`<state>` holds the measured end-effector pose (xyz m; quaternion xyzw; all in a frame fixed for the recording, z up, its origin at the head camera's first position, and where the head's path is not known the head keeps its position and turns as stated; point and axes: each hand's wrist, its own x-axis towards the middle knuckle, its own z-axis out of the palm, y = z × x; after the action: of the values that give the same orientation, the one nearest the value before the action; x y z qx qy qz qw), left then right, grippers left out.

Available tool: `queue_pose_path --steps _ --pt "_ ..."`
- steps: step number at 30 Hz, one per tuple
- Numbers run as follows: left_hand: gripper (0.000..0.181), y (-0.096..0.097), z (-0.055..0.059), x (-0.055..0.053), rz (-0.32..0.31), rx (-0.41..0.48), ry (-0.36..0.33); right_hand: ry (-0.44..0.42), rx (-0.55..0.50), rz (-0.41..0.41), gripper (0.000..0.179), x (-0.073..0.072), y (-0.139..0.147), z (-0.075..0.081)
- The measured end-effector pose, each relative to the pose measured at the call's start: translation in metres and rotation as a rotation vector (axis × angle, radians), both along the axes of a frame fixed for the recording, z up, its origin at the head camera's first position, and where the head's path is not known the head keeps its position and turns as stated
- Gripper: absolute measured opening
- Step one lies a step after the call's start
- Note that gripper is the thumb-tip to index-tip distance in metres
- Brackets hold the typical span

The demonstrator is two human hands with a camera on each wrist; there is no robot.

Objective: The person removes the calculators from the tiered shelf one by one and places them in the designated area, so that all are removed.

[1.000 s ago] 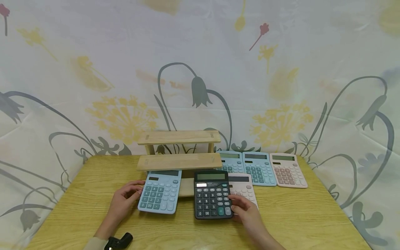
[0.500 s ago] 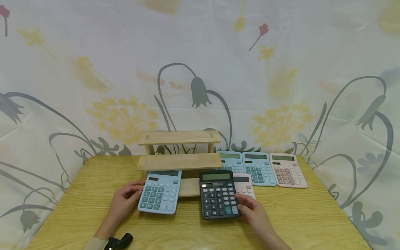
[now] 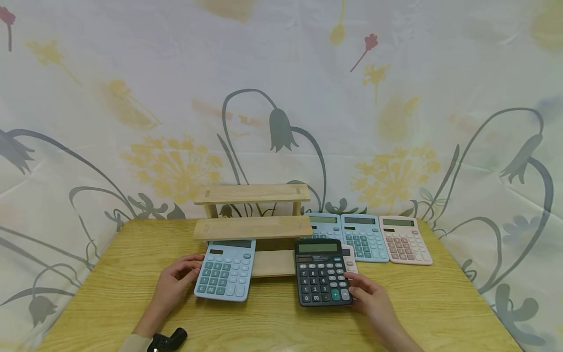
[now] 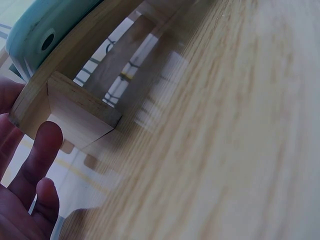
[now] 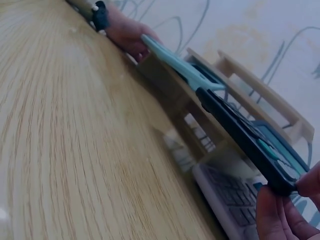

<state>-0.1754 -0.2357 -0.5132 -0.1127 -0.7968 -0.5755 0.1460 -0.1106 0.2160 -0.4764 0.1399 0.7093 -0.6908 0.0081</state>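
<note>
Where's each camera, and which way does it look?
Head: on the person's head, facing forward and down at the wooden shelf and black calculator; left hand and right hand show.
Left wrist: on that wrist, looking low over the table at the shelf; left hand partly shows.
Right wrist: on that wrist, facing the black calculator; right hand near, left hand far.
Head and right wrist share both hands.

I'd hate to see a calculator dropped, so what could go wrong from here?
The right hand pinches the black calculator near its lower right corner, so it might twist or slip, perhaps onto the pink calculator beneath. The nearest blue calculator seems to overhang the front of the wooden stand's lowest board, so a bump could tip it off.
</note>
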Motion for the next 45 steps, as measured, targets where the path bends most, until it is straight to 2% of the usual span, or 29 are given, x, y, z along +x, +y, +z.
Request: queue_pose_path --steps 9,22,33,38,45 --pt "0.006 -0.001 -0.001 -0.001 0.003 -0.007 -0.011 -0.005 0.029 -0.006 0.039 0.004 0.016 0.003" --pt "0.007 -0.002 -0.003 -0.004 0.004 -0.015 -0.017 -0.022 0.010 -0.025 0.041 0.006 0.046 0.010" --pt "0.006 0.000 0.001 0.001 -0.010 0.012 -0.007 -0.016 -0.008 -0.061 0.040 0.008 0.078 0.014" --pt "0.006 0.000 0.001 0.000 -0.010 0.014 -0.012 0.002 -0.026 -0.088 0.047 0.010 0.092 0.014" --pt "0.007 -0.001 0.000 -0.001 -0.006 0.003 -0.011 -0.038 -0.020 -0.124 0.049 0.009 0.107 0.013"
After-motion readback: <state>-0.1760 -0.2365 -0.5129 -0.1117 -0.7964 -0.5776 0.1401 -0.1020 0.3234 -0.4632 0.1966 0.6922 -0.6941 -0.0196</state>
